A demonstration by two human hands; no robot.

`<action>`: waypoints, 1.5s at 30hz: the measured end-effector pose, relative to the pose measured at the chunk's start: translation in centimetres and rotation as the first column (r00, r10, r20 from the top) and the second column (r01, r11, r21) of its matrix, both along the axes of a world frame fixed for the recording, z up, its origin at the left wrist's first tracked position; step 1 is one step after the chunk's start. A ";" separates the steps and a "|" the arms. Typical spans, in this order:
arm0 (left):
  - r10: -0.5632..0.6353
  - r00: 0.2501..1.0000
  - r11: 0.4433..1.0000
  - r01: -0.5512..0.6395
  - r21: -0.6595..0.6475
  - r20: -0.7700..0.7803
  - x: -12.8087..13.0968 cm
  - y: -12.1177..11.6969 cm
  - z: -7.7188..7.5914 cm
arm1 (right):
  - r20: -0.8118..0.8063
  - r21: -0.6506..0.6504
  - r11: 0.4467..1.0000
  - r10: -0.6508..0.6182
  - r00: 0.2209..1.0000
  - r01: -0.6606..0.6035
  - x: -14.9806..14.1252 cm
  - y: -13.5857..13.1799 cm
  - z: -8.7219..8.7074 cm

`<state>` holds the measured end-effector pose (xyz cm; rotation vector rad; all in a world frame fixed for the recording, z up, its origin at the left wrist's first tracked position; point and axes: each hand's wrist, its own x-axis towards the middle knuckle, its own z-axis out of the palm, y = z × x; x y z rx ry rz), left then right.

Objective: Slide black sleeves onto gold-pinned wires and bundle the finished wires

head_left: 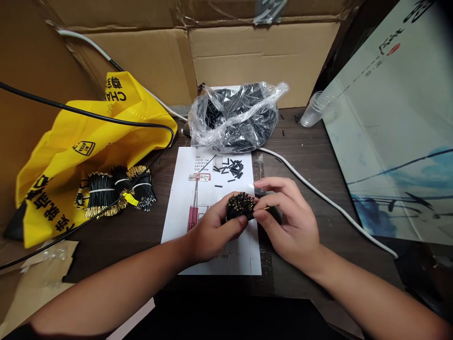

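Left hand holds wire bundle; right hand pinches one wire — yellow cloth reads "CHA".

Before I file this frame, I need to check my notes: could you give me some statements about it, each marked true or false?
1. Loose black pieces lie on the printed sheet. True.
2. Both hands are empty. False: the left hand holds a bundle of black wires.
3. A clear plastic bag holds many black pieces. True.
4. Nothing yellow is in view. False: yellow material with black lettering lies left of the sheet.
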<state>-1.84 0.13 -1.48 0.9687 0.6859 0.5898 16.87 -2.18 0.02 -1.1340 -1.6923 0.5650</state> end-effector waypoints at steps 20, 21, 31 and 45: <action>0.083 0.994 0.986 -0.071 0.150 -0.077 -0.1 -0.2 0.1 | 0.061 0.085 0.996 -0.005 0.998 -0.001 0.2 0.1 0.2; 0.087 0.993 0.986 -0.074 0.151 -0.081 0.0 -0.2 0.1 | 0.064 0.093 0.996 -0.004 0.998 -0.002 0.2 0.2 0.1; 0.092 0.992 0.982 -0.077 0.173 -0.086 0.2 -0.1 0.4 | 0.202 0.125 0.990 0.041 0.979 -0.067 0.0 0.3 -0.1; 0.045 0.995 0.989 -0.032 0.147 -0.088 -0.3 0.0 0.5 | 0.087 0.120 0.993 -0.019 0.996 0.008 0.3 0.3 0.2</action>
